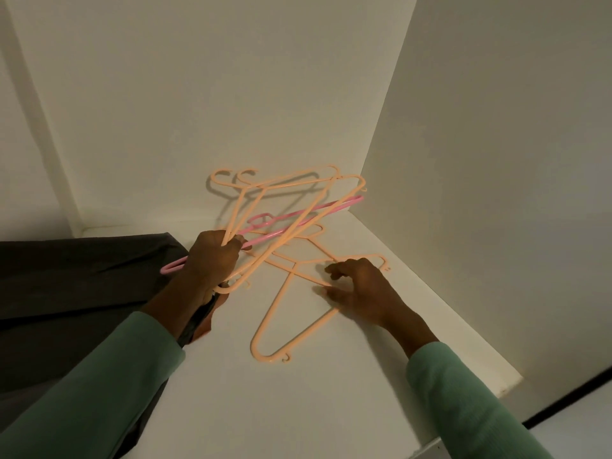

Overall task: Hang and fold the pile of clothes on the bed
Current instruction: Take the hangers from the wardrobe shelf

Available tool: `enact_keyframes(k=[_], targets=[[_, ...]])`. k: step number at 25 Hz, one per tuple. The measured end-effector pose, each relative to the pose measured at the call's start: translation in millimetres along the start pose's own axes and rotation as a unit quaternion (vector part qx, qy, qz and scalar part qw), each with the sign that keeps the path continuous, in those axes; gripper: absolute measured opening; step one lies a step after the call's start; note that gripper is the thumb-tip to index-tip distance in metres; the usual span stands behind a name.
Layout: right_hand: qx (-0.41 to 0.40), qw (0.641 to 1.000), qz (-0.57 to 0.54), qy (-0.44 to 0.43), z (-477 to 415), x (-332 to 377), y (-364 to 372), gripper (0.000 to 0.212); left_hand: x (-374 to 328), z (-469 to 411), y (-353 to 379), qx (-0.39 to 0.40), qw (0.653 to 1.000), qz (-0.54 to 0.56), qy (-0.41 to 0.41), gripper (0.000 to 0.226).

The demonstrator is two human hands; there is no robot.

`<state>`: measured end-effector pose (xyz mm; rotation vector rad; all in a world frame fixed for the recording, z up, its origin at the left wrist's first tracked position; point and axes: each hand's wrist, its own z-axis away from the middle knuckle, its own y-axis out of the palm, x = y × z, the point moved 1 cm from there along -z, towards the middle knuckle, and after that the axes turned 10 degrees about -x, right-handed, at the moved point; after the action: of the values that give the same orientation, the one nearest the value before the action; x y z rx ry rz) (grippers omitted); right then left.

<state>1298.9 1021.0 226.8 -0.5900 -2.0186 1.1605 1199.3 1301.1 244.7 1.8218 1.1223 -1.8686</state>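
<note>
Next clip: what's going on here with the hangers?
A person in green sleeves is gathering hangers from a white shelf. The left hand grips a bunch of peach hangers and a pink hanger, tilted up off the shelf. The right hand reaches to a flat peach hanger, fingers at its bar; whether it grips is unclear. A dark cloth lies at the left.

White shelf (298,409) in a corner of plain walls (198,94).
</note>
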Motion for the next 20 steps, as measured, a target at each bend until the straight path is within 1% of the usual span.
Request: enact_keyframes(k=[1, 2, 3, 5, 6, 9, 11, 12, 14, 16, 18, 20], targets=[[0.015, 0.998, 0.036, -0.047, -1.1, 2.0, 3.6, 0.03, 0.2, 0.3, 1.2, -0.004, 1.0, 0.005, -0.003, 0.026], [0.004, 0.995, 0.047, -0.084, -3.1, 3.8, 2.9, 0.027, -0.3, 0.4, 1.7, -0.007, 1.0, 0.011, -0.008, 0.026], [-0.01, 0.994, 0.04, -0.104, -5.9, 1.3, 0.5, 0.025, -1.0, 0.2, 1.1, -0.011, 1.0, 0.016, -0.011, 0.028], [-0.022, 0.996, 0.011, -0.09, -11.1, -12.0, -11.5, 0.025, -3.2, 0.5, -1.6, -0.014, 0.999, 0.033, -0.025, 0.029], [-0.008, 0.997, 0.011, -0.075, -12.3, -20.7, -18.0, 0.025, -5.3, 1.2, -3.3, -0.014, 0.998, 0.051, -0.035, 0.029], [0.072, 0.994, 0.033, -0.074, -4.5, -34.0, -27.5, 0.029, -12.9, 6.2, -2.3, -0.003, 0.994, 0.097, -0.051, 0.029], [0.107, 0.992, 0.004, -0.072, 5.2, -31.0, -27.0, 0.034, -16.7, 11.7, 2.3, 0.01, 0.995, 0.087, -0.054, 0.031], [0.104, 0.99, 0.004, -0.09, 8.2, -29.0, -24.5, 0.029, -18.0, 14.3, 4.6, 0.018, 0.995, 0.078, -0.056, 0.032], [0.066, 0.983, 0.072, -0.157, 13.6, -23.1, -18.3, 0.015, -20.2, 18.6, 8.7, 0.035, 0.995, 0.073, -0.059, 0.032], [0.016, 0.961, 0.164, -0.224, 19.2, -19.3, -11.5, 0.017, -23.4, 21.9, 12.0, 0.052, 0.994, 0.073, -0.063, 0.031], [-0.014, 0.956, 0.173, -0.237, 22.9, -16.9, -10.7, 0.016, -27.0, 23.7, 12.5, 0.068, 0.995, 0.058, -0.049, 0.028], [-0.047, 0.954, 0.145, -0.259, 28.5, -12.7, -13.2, 0.012, -25.8, 22.8, 11.2, 0.084, 0.996, 0.02, -0.002, 0.026]])
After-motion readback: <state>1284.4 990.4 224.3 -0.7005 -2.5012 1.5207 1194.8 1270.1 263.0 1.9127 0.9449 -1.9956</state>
